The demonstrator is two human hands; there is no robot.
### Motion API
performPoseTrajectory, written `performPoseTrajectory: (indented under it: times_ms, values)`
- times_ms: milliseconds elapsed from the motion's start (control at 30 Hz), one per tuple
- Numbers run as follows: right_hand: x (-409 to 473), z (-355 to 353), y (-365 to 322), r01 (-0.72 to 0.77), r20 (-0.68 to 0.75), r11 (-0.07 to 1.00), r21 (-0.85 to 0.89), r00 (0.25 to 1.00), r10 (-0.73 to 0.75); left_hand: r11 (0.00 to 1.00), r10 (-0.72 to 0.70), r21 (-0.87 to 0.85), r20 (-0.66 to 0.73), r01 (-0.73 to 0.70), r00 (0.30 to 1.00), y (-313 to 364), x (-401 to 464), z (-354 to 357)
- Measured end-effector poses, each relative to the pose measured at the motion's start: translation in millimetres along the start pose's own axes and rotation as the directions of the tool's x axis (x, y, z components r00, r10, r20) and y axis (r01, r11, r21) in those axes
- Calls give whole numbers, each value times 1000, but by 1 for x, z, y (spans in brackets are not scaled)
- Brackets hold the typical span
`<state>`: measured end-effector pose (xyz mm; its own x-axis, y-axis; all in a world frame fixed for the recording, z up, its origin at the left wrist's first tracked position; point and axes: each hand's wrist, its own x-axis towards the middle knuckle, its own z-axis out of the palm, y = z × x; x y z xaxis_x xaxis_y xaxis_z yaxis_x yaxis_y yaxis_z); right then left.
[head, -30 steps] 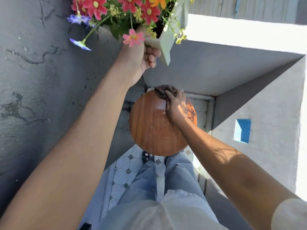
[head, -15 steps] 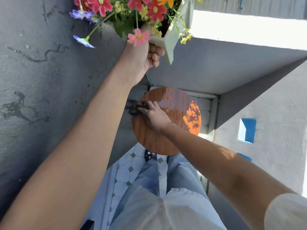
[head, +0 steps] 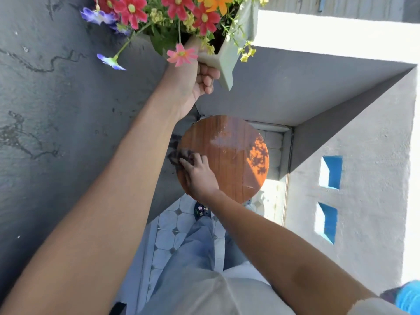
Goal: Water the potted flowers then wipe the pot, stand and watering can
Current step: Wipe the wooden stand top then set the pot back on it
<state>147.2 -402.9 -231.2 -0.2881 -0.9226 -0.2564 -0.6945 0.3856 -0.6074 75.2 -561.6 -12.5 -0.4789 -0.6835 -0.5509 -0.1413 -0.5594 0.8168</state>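
Note:
My left hand point(head: 195, 80) grips the lower corner of a pale green square pot point(head: 229, 57) and holds it up in the air at the top of the view. Red, pink, orange and purple flowers point(head: 172, 12) spill out of the pot. Below it stands a round wooden stand point(head: 229, 155) with a wet sheen on its top. My right hand point(head: 197, 173) presses a dark cloth point(head: 179, 155) onto the stand's left edge. No watering can is visible.
A dark grey cracked wall point(head: 56, 110) runs along the left. A white wall with blue openings point(head: 329, 173) closes the right. A sunlit ledge point(head: 329, 35) crosses the top. Tiled floor point(head: 172, 228) and my legs fill the space below the stand.
My right hand has dragged the cloth from the stand's far edge across to its left edge and slightly toward me. The pot stays lifted in my left hand.

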Motion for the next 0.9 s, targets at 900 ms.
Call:
performPoseTrajectory:
  times_ms: [900]
  values:
    - [-60,40,-12,-168,-141,981,98,973,181,998,-58,-5,36,58,998,-37,-36,-4]
